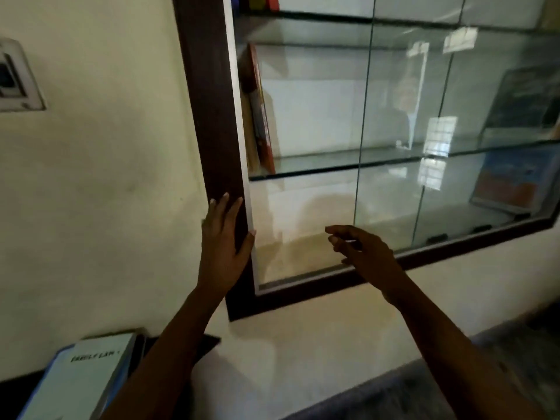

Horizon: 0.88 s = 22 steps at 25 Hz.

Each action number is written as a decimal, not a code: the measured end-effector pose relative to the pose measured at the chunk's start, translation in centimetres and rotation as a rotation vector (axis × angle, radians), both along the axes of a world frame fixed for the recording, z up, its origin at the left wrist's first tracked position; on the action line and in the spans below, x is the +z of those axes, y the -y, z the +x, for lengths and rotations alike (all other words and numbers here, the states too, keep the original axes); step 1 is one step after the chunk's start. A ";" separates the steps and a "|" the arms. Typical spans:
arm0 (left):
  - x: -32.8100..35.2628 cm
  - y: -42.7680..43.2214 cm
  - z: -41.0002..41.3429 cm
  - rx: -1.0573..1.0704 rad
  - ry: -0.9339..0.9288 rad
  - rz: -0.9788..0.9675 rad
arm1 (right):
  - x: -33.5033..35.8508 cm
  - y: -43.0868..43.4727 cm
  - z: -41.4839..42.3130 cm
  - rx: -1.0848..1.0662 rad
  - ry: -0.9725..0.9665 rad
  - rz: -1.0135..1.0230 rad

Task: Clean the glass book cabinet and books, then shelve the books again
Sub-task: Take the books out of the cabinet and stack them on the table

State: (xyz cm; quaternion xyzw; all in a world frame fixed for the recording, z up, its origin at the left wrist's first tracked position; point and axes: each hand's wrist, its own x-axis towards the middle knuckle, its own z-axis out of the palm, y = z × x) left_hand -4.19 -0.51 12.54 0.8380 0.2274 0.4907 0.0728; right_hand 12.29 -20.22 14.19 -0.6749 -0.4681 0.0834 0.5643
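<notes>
Colour key.
- Cabinet frame (212,116): dark brown, lined on its inner edge by a white trim strip (239,116).
- Glass doors (394,86): clear, with green-tinted edges and pale window reflections.
- Glass shelf (303,173), centre: dark green edge.
- Leaning book (264,125), upper centre-left: red cover.
- Top-row books (257,1), upper edge: blue, olive-yellow and red.
- Right-hand book (509,183), right edge: blue above, orange below.
- Wall (106,162), left: cream, faintly smudged.
- Switch plate (21,80), upper left: white with a dark centre.
- Lower-left book (85,386): pale grey-white cover, black lettering, blue edge.
</notes>
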 end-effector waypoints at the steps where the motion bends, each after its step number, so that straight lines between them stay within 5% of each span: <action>1: 1.5 -0.7 1.3 0.049 0.003 0.101 | 1.7 -1.0 1.3 0.038 0.025 0.036; 8: 8.5 -8.8 8.2 0.447 0.075 0.403 | 11.6 -12.1 6.3 0.189 0.138 0.284; 12: 6.8 -11.2 9.7 0.637 0.094 0.540 | 14.0 -18.2 7.0 0.262 0.170 0.181; 18: 7.0 -11.1 9.5 0.617 0.148 0.546 | 13.3 -22.7 7.6 0.235 0.387 0.243; 22: 6.5 -7.2 12.4 0.344 0.105 0.563 | 13.2 -22.5 12.4 0.120 0.293 0.296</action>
